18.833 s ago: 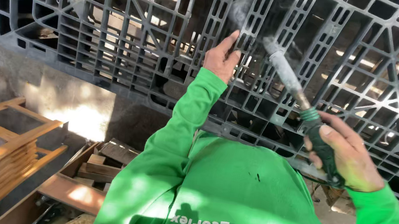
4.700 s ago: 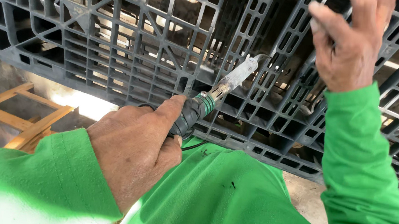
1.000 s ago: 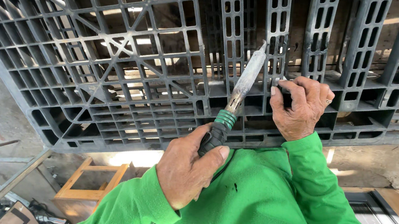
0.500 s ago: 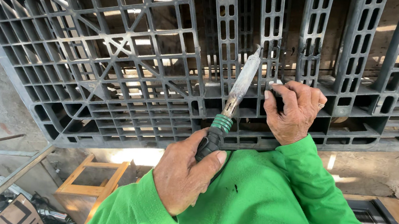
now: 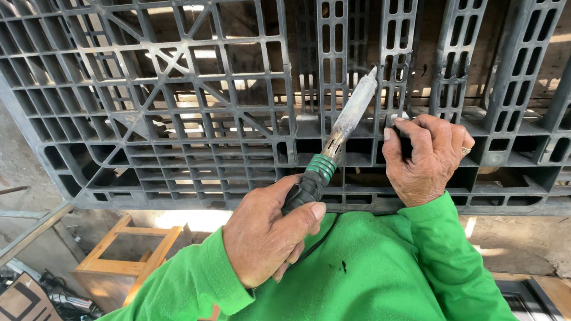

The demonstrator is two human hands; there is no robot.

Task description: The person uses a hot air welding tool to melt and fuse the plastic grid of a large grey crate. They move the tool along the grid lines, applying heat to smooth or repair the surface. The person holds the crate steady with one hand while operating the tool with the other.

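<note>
While the left hand [image 5: 265, 241] is clenched around the green-collared handle of a soldering iron [image 5: 333, 148], its pale metal tip rests against a rib of the dark plastic pallet [image 5: 165, 82] that stands on edge in front of the person, and the right hand [image 5: 425, 158] curls its fingers over a small dark piece just beside that tip; a slip could bring the iron onto those fingers, or it could bite too deep into the rib
</note>
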